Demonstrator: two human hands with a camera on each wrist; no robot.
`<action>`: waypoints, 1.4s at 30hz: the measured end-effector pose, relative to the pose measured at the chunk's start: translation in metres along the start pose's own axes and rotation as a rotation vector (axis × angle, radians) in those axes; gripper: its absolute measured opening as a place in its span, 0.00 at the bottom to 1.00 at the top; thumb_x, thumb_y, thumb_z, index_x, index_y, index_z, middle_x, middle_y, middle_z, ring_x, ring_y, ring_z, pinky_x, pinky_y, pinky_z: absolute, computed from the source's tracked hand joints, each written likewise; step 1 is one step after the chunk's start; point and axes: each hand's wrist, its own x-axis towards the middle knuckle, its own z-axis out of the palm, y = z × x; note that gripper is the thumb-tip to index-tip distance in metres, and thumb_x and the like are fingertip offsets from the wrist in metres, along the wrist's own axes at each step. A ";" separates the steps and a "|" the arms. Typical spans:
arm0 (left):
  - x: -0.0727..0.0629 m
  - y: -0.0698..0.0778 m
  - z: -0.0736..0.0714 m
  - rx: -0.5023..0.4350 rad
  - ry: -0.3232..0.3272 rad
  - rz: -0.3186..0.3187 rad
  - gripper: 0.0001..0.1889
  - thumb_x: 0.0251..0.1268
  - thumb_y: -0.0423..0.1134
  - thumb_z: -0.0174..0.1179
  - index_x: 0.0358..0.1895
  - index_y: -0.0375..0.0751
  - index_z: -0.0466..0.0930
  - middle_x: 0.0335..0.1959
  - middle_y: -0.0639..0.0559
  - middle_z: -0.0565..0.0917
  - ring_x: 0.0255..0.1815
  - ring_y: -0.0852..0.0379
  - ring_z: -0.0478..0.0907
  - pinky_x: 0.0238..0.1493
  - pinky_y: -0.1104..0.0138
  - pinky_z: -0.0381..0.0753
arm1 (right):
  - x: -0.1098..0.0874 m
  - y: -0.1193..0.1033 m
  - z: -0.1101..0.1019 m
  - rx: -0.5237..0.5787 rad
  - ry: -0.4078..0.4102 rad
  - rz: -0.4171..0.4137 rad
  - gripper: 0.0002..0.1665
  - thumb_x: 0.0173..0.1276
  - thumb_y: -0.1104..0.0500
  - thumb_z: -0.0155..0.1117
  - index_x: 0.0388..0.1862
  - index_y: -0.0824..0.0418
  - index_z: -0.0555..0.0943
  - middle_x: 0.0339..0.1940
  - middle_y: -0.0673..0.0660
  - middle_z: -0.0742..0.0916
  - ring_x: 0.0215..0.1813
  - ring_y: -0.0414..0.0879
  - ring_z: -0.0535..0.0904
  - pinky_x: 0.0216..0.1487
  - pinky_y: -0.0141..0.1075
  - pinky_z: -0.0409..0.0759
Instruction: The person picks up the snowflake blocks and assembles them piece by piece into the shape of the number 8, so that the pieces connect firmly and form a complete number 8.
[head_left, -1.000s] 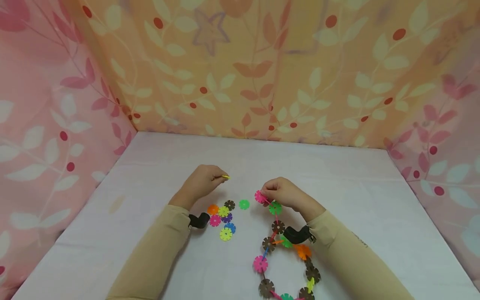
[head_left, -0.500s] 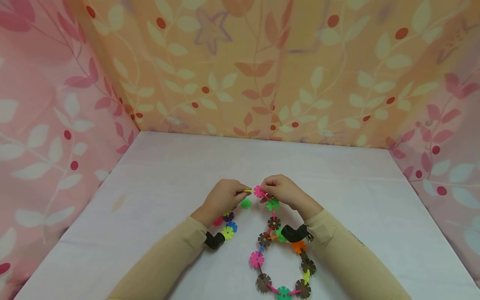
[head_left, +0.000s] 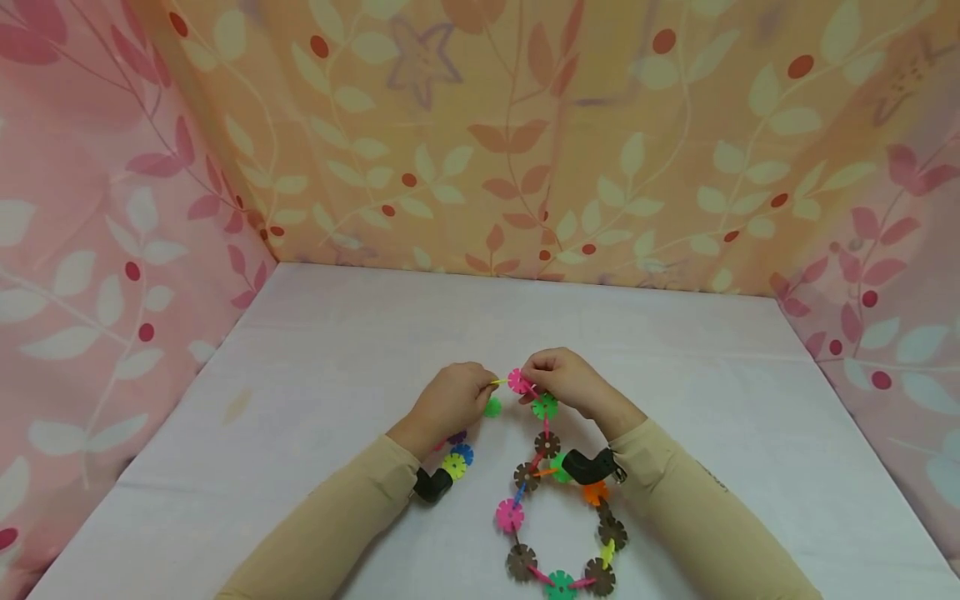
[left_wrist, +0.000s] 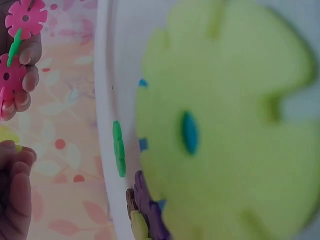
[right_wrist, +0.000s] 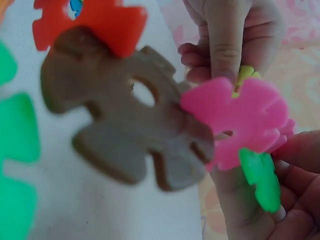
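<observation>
In the head view my left hand (head_left: 450, 402) pinches a yellow interlocking disc (head_left: 498, 382) by its edge, between thumb and finger. Its free edge meets the pink interlocking disc (head_left: 516, 381) at the chain's upper end; how far the slots engage cannot be told. My right hand (head_left: 576, 385) grips the chain there, by the pink discs. The right wrist view brings the yellow disc (right_wrist: 246, 76) up against the pink disc (right_wrist: 240, 120), with a green disc (right_wrist: 261, 179) joined below. Downward from my right hand, the chain runs through a green disc (head_left: 545, 407) into a closed-looking ring.
Loose discs lie under and beside my left forearm, including a yellow one (head_left: 453, 466), a blue one (head_left: 463, 453) and a green one (head_left: 492, 407). The ring's brown disc (head_left: 521, 562) rests on the white tabletop (head_left: 360, 317). Patterned cloth walls (head_left: 480, 150) enclose the table.
My left hand has moved right, bringing the yellow disc against the pink one. The right hand has risen slightly, and the chain has shifted a little left and away from me.
</observation>
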 end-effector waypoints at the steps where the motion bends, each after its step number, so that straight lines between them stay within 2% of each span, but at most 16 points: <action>1: 0.000 0.001 0.000 0.012 -0.011 0.004 0.07 0.62 0.37 0.57 0.36 0.43 0.84 0.30 0.56 0.82 0.31 0.63 0.77 0.38 0.70 0.78 | 0.000 0.000 0.000 -0.003 -0.002 0.003 0.14 0.69 0.60 0.52 0.31 0.69 0.78 0.32 0.65 0.83 0.34 0.53 0.84 0.30 0.36 0.80; 7: 0.002 0.005 -0.001 0.064 -0.119 0.003 0.08 0.65 0.37 0.53 0.30 0.42 0.80 0.27 0.56 0.78 0.28 0.64 0.73 0.35 0.71 0.77 | 0.000 -0.003 0.004 0.000 -0.003 0.021 0.14 0.69 0.61 0.52 0.30 0.69 0.79 0.29 0.63 0.84 0.34 0.57 0.84 0.27 0.34 0.79; 10: 0.003 0.004 0.002 0.121 -0.110 0.029 0.10 0.66 0.37 0.52 0.26 0.43 0.76 0.24 0.56 0.76 0.25 0.65 0.71 0.31 0.72 0.75 | 0.000 -0.005 0.006 0.017 0.011 0.039 0.14 0.69 0.62 0.52 0.30 0.70 0.80 0.28 0.62 0.85 0.33 0.57 0.83 0.25 0.33 0.78; 14: 0.005 0.003 0.004 0.188 -0.051 0.065 0.11 0.65 0.36 0.52 0.23 0.43 0.74 0.20 0.55 0.74 0.21 0.63 0.69 0.26 0.72 0.74 | 0.002 -0.006 0.008 0.022 0.046 0.063 0.14 0.69 0.63 0.52 0.30 0.70 0.80 0.25 0.60 0.84 0.32 0.57 0.83 0.24 0.32 0.77; 22: 0.008 0.006 0.006 0.235 -0.124 0.080 0.02 0.56 0.32 0.56 0.29 0.41 0.77 0.26 0.53 0.80 0.28 0.59 0.78 0.32 0.69 0.77 | 0.005 -0.003 0.012 -0.001 0.073 0.076 0.12 0.66 0.64 0.54 0.27 0.70 0.80 0.21 0.61 0.85 0.29 0.59 0.83 0.20 0.30 0.75; 26: 0.009 0.005 0.007 0.231 -0.127 0.106 0.04 0.58 0.33 0.55 0.27 0.42 0.77 0.25 0.54 0.79 0.26 0.60 0.76 0.31 0.69 0.76 | 0.004 -0.003 0.009 -0.031 0.047 0.083 0.12 0.67 0.64 0.54 0.26 0.69 0.80 0.21 0.60 0.85 0.25 0.52 0.81 0.20 0.30 0.74; 30: 0.010 0.004 0.004 0.212 -0.141 0.121 0.07 0.62 0.35 0.54 0.26 0.43 0.77 0.22 0.56 0.76 0.24 0.62 0.72 0.30 0.70 0.75 | 0.003 -0.003 0.006 -0.090 -0.039 0.095 0.12 0.68 0.62 0.53 0.26 0.66 0.78 0.21 0.56 0.82 0.23 0.44 0.77 0.21 0.31 0.72; 34: 0.012 0.002 0.002 0.142 -0.130 0.076 0.07 0.63 0.37 0.54 0.30 0.44 0.81 0.24 0.57 0.77 0.27 0.63 0.72 0.33 0.70 0.75 | 0.004 -0.004 0.003 -0.143 -0.098 0.086 0.10 0.67 0.59 0.54 0.28 0.63 0.76 0.23 0.57 0.81 0.24 0.45 0.76 0.22 0.33 0.74; 38: 0.011 -0.003 0.002 0.023 -0.111 -0.011 0.07 0.63 0.39 0.56 0.35 0.47 0.84 0.29 0.59 0.81 0.31 0.64 0.74 0.37 0.71 0.75 | 0.005 -0.004 0.001 -0.186 -0.105 0.016 0.06 0.64 0.59 0.59 0.33 0.61 0.77 0.28 0.59 0.84 0.28 0.48 0.80 0.26 0.35 0.77; 40: 0.011 -0.006 0.001 -0.025 -0.124 -0.055 0.07 0.62 0.41 0.57 0.37 0.46 0.84 0.30 0.58 0.81 0.30 0.63 0.74 0.35 0.71 0.75 | 0.006 -0.004 0.001 -0.215 -0.106 -0.025 0.05 0.63 0.60 0.61 0.35 0.60 0.78 0.29 0.60 0.84 0.28 0.50 0.80 0.28 0.37 0.77; 42: 0.010 -0.011 -0.001 -0.022 -0.164 -0.117 0.08 0.62 0.43 0.58 0.38 0.46 0.83 0.30 0.58 0.80 0.30 0.63 0.73 0.35 0.70 0.75 | 0.007 -0.003 0.002 -0.253 -0.100 -0.049 0.04 0.62 0.59 0.62 0.34 0.59 0.79 0.28 0.59 0.84 0.28 0.49 0.79 0.30 0.37 0.77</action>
